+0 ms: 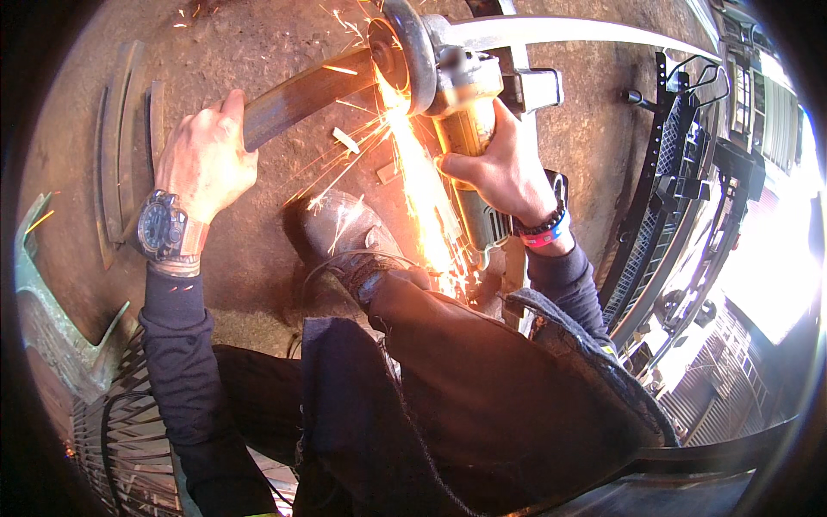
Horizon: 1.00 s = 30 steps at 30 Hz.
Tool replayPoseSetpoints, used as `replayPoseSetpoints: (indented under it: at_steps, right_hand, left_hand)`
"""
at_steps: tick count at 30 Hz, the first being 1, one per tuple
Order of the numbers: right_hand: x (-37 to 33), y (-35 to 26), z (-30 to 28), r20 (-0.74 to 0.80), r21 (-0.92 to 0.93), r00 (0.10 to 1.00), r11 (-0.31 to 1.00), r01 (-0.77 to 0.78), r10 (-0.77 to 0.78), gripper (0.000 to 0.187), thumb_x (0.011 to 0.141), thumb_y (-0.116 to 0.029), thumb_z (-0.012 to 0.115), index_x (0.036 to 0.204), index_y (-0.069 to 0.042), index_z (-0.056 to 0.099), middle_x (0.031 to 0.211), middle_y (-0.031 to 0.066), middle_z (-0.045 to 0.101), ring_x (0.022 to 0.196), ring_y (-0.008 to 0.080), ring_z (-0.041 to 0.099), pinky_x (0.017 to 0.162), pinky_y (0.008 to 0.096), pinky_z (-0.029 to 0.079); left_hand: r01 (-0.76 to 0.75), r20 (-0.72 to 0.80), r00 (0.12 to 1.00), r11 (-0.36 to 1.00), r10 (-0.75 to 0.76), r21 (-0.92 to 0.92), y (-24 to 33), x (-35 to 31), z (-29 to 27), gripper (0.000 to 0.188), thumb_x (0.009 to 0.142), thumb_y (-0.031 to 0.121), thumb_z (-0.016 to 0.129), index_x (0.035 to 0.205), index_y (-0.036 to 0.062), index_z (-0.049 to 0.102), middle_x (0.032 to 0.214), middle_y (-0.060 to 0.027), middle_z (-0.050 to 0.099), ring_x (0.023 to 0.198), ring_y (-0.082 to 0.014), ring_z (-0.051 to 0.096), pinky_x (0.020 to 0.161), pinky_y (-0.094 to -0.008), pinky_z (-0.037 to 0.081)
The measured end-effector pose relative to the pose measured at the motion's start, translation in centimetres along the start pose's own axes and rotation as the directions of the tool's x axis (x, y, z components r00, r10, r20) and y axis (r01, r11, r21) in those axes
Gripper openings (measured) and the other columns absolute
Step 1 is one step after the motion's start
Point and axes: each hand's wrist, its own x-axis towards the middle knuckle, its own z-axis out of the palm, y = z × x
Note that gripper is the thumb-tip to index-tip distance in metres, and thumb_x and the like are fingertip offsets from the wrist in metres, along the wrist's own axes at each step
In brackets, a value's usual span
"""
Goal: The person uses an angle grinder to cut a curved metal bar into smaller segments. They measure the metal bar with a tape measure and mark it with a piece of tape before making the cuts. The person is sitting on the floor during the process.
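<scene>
A yellow angle grinder (465, 138) is in my right hand (504, 168), with the fingers wrapped round its body. Its disc (389, 53), behind a dark round guard (415, 60), meets the far end of a flat brown metal bar (301, 96). Bright sparks (418, 194) stream from that contact down toward my boot (349, 237). My left hand (209, 155) grips the near end of the bar, its fingers mostly hidden beneath. A watch is on the left wrist, bracelets on the right.
Metal strips (121, 146) lie on the brown ground at left, above a pale green metal piece (77, 332). Small offcuts (346, 140) lie near the boot. A long pale bar (568, 31) runs behind the grinder. Dark metal frames (655, 189) stand at right.
</scene>
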Motion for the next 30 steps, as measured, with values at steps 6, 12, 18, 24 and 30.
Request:
replayPoseSetpoints:
  at_steps: [6, 12, 18, 24, 30]
  right_hand:
    - [-0.9, 0.8, 0.3, 0.013, 0.008, 0.996, 0.996, -0.092, 0.092, 0.063, 0.065, -0.022, 0.08, 0.116, 0.006, 0.056, 0.101, 0.024, 0.07, 0.096, 0.0362, 0.069, 0.087, 0.0414, 0.053]
    - [-2.6, 1.4, 0.4, 0.011, 0.046, 0.998, 0.997, -0.065, 0.065, 0.063, 0.065, -0.021, 0.079, 0.119, 0.003, 0.057, 0.102, 0.0222, 0.071, 0.098, 0.034, 0.07, 0.089, 0.0403, 0.053]
    - [-1.9, 1.2, 0.5, 0.02, 0.028, 0.997, 0.997, -0.078, 0.078, 0.063, 0.065, -0.021, 0.079, 0.118, 0.005, 0.057, 0.103, 0.0241, 0.07, 0.099, 0.0357, 0.07, 0.088, 0.0413, 0.053]
    - [-0.2, 0.0, 0.1, 0.003, -0.012, 1.0, 1.0, -0.003, 0.003, 0.062, 0.067, -0.023, 0.08, 0.117, 0.006, 0.056, 0.102, 0.0252, 0.07, 0.098, 0.0379, 0.07, 0.087, 0.042, 0.054]
    - [-0.7, -0.2, -0.2, 0.011, -0.064, 0.997, 0.995, -0.078, 0.079, 0.063, 0.066, -0.023, 0.08, 0.116, 0.006, 0.056, 0.102, 0.026, 0.07, 0.096, 0.038, 0.07, 0.086, 0.0418, 0.054]
  left_hand:
    - [0.014, 0.03, 0.999, 0.999, -0.013, -0.039, 0.0, 0.0, -0.3, 0.047, 0.077, 0.009, 0.072, 0.12, -0.0023, 0.057, 0.097, -0.0252, 0.07, 0.093, -0.0434, 0.069, 0.081, -0.0504, 0.056]
    - [-0.005, 0.021, 1.0, 1.0, 0.006, -0.019, 0.0, -0.1, -0.2, 0.045, 0.077, 0.01, 0.075, 0.114, -0.0024, 0.055, 0.1, -0.0258, 0.069, 0.092, -0.0437, 0.069, 0.082, -0.0492, 0.057]
    - [0.022, 0.006, 1.0, 0.999, -0.022, -0.048, -0.2, -0.1, 0.0, 0.038, 0.08, 0.007, 0.067, 0.116, 0.0022, 0.057, 0.101, -0.027, 0.069, 0.097, -0.046, 0.066, 0.083, -0.0524, 0.053]
    - [0.028, 0.005, 1.0, 1.0, -0.028, -0.003, 0.5, -0.1, -0.7, 0.054, 0.076, 0.011, 0.076, 0.124, -0.0062, 0.057, 0.099, -0.0268, 0.069, 0.093, -0.0413, 0.071, 0.083, -0.0466, 0.058]
    - [0.003, 0.026, 1.0, 1.0, -0.003, -0.026, 0.3, 0.1, -0.8, 0.047, 0.076, 0.01, 0.075, 0.117, -0.0046, 0.058, 0.097, -0.0261, 0.07, 0.091, -0.0425, 0.07, 0.081, -0.0476, 0.058]
